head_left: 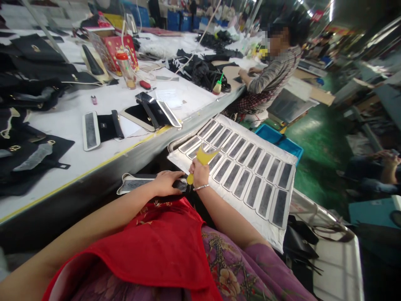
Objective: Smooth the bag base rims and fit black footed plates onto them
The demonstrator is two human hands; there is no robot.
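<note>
Close to my body, my left hand (167, 184) grips a cream-edged bag piece (133, 185) with a dark panel, its thumb and fingers over the right end. My right hand (199, 172), with a bracelet at the wrist, is closed round a yellow tool (206, 155). A forked end sticks up above the fist and a rounded yellow end shows below it; the tool's exact kind is unclear. Just beyond, rows of similar cream-edged dark panels (239, 179) lie on a pale board (216, 194). Where the tool meets the piece is hard to make out.
On the white worktable (115, 94) to the left lie a finished-looking black flap piece (109, 125), black bags (34, 159), a lidded cup (125, 69) and a red box (109, 46). A co-worker (272, 79) sits further along. A blue crate (278, 142) stands behind the board.
</note>
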